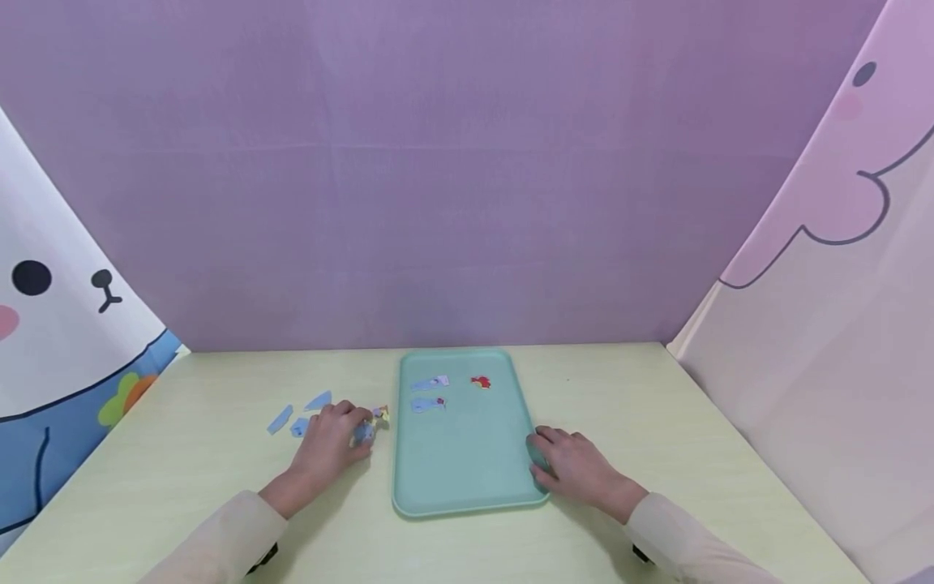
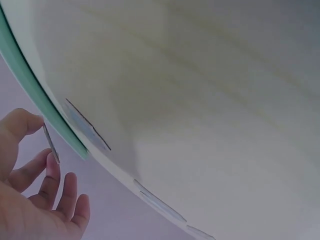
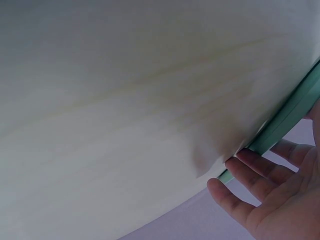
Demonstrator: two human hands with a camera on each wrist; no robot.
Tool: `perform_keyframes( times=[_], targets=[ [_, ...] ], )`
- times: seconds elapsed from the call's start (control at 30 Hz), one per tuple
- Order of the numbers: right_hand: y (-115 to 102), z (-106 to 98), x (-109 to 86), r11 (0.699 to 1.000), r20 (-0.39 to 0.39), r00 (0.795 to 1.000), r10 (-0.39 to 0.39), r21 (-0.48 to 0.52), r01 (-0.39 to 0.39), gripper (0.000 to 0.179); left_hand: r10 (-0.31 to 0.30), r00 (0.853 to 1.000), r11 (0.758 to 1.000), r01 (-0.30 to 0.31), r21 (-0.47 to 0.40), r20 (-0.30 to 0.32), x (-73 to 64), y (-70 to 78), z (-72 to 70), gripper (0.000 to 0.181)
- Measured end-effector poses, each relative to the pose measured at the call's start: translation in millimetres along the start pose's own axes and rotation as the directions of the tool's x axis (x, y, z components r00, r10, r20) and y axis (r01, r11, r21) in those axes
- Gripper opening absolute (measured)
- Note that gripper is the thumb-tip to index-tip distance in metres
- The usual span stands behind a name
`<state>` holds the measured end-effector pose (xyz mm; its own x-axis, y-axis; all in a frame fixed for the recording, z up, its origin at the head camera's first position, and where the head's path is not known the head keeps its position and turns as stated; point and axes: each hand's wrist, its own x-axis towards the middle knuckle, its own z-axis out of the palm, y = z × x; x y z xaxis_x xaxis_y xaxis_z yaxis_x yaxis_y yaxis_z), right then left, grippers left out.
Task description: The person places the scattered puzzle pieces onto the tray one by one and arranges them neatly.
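Between thumb and fingertips, my left hand (image 1: pixel 332 438) pinches a thin flat printed piece (image 1: pixel 362 433), mostly blue; the left wrist view shows this piece (image 2: pixel 51 143) edge-on. Just beyond it, left of the tray, is a small yellow and multicoloured piece (image 1: pixel 382 414). On the green tray (image 1: pixel 467 470) lie two pale blue strips, an upper strip (image 1: pixel 429 383) and a lower strip (image 1: pixel 427 404), plus a small red piece (image 1: pixel 480 382). My right hand (image 1: pixel 576 466) rests against the tray's right rim; in the right wrist view its fingers (image 3: pixel 250 180) look relaxed and nearly straight.
Beyond my left hand, flat blue pieces lie on the pale wooden table (image 1: pixel 657 405): a strip (image 1: pixel 280 419), a pointed piece (image 1: pixel 318 401) and a small piece (image 1: pixel 299 427). A purple cloth (image 1: pixel 467 178) hangs behind the table, with printed cloths on both sides.
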<state>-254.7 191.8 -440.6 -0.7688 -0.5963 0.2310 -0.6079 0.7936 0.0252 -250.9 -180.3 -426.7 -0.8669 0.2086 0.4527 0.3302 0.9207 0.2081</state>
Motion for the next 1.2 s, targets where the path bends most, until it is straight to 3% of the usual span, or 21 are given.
perform_keyframes(
  times=[0.33, 0.83, 1.2],
  targets=[
    [0, -1, 0.6, 1.000, 0.021, 1.000, 0.007, 0.003, -0.007, 0.039, 0.078, 0.995, 0.997, -0.079, -0.012, -0.057, 5.4, 3.3, -0.6, 0.031],
    [-1, -1, 0.3, 1.000, -0.007, 1.000, -0.008, -0.007, 0.008, 0.038, 0.155, 0.988, 0.984, -0.154, -0.087, 0.009, 14.2, 21.0, 14.9, 0.032],
    [-1, -1, 0.3, 1.000, -0.011, 1.000, -0.005, -0.013, 0.005, 0.038, 0.225, 0.973, 0.967, -0.215, -0.140, 0.060, 25.0, 33.2, 24.5, 0.031]
  ],
)
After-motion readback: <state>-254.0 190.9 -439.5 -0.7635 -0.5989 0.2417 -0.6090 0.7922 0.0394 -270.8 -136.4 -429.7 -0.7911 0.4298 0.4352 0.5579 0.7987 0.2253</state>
